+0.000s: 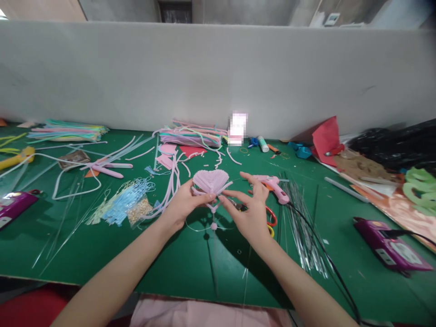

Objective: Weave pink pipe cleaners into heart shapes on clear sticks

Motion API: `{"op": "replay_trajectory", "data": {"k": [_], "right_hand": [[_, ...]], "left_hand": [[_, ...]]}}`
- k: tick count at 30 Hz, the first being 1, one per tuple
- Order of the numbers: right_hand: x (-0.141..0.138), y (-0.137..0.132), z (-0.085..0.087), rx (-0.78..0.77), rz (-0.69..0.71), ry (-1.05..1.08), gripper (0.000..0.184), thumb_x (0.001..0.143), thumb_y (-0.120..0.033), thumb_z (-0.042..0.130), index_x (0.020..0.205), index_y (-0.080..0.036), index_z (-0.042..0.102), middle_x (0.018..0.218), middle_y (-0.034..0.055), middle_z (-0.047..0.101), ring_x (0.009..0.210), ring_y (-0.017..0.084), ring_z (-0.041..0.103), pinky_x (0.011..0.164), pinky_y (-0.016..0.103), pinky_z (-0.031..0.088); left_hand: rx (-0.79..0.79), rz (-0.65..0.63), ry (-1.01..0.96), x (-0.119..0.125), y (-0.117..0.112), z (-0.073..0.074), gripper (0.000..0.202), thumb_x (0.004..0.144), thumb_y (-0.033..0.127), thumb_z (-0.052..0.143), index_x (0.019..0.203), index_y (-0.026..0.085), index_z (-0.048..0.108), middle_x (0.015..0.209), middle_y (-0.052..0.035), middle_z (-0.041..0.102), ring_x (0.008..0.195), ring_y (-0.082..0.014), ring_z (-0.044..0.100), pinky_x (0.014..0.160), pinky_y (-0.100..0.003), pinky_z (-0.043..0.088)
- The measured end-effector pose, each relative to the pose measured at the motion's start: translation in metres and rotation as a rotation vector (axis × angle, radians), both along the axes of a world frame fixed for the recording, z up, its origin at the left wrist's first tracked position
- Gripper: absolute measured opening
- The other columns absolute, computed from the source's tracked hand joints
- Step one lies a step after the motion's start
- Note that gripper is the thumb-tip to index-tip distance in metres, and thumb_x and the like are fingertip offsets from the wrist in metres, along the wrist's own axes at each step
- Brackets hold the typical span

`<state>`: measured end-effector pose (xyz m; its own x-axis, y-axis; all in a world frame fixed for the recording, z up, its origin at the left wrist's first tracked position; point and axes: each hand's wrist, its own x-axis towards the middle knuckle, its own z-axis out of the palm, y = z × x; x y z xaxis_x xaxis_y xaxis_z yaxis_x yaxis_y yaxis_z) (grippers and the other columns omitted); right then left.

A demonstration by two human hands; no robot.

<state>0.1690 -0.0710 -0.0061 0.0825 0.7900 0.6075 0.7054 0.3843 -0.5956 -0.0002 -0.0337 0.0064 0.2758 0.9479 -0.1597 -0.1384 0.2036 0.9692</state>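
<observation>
A pale pink heart of fuzzy pipe cleaners (210, 180) is held up over the front middle of the table. My left hand (180, 202) grips its lower left edge, with the thumb across the front near the point. At the lower right, the thumb and a finger of my right hand (250, 209) pinch the heart beside a loose pipe-cleaner end (226, 186); another finger stretches out free. Below the heart hangs a small pink fuzzy ball (214, 225). Scissors with red and yellow handles (271, 218) lie partly hidden behind my right hand.
A pink glue gun (279, 193) with a black cord lies right, beside thin clear sticks (303, 236). Blue tassels (124, 202) and a bag of beads (139, 211) lie left. Pipe-cleaner bundles (190, 138) rest by the grey partition (204, 72). A purple device (391, 245) sits far right.
</observation>
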Motion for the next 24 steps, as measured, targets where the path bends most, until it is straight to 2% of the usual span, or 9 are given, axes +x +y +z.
{"op": "replay_trajectory", "data": {"k": [4,10,16,19,24], "right_hand": [[-0.003,0.003,-0.004,-0.051,0.010,0.028,0.010,0.078,-0.034,0.070,0.079,-0.025,0.075,0.133,0.0101,0.049,0.120,0.035,0.037,0.092,0.058,0.039],[-0.002,0.005,-0.005,-0.108,-0.001,0.122,0.011,0.076,-0.033,0.071,0.071,-0.024,0.073,0.118,0.0105,0.061,0.115,0.032,0.048,0.098,0.055,0.035],[-0.002,0.002,-0.002,-0.093,-0.016,0.175,0.010,0.074,-0.030,0.072,0.069,-0.023,0.068,0.112,0.0100,0.061,0.112,0.030,0.051,0.096,0.054,0.036],[-0.001,0.003,-0.002,-0.107,0.026,0.209,0.008,0.074,-0.030,0.072,0.072,-0.023,0.068,0.114,0.0098,0.060,0.113,0.030,0.051,0.098,0.054,0.036],[0.007,0.008,-0.001,-0.163,0.190,0.170,0.008,0.074,-0.029,0.073,0.076,-0.024,0.068,0.122,0.0082,0.059,0.118,0.029,0.049,0.101,0.051,0.035]], "left_hand": [[-0.028,-0.005,-0.004,0.004,-0.002,-0.001,0.055,0.059,0.025,0.084,0.107,0.013,0.060,0.099,-0.0090,0.071,0.086,-0.0212,0.067,0.076,-0.032,0.054],[-0.020,-0.030,0.004,0.007,-0.004,-0.001,0.053,0.060,0.023,0.084,0.106,0.012,0.061,0.096,-0.0079,0.071,0.083,-0.0193,0.066,0.076,-0.030,0.052],[0.001,-0.053,0.028,0.009,-0.005,0.001,0.049,0.061,0.023,0.083,0.103,0.011,0.061,0.091,-0.0073,0.070,0.080,-0.0182,0.065,0.073,-0.028,0.051],[0.002,-0.071,0.034,0.008,-0.005,0.002,0.047,0.061,0.023,0.082,0.102,0.012,0.062,0.091,-0.0062,0.070,0.079,-0.0180,0.065,0.073,-0.028,0.051],[0.022,-0.093,0.047,0.006,-0.006,0.001,0.047,0.063,0.022,0.081,0.105,0.014,0.062,0.094,-0.0057,0.070,0.081,-0.0181,0.065,0.073,-0.029,0.051]]}}
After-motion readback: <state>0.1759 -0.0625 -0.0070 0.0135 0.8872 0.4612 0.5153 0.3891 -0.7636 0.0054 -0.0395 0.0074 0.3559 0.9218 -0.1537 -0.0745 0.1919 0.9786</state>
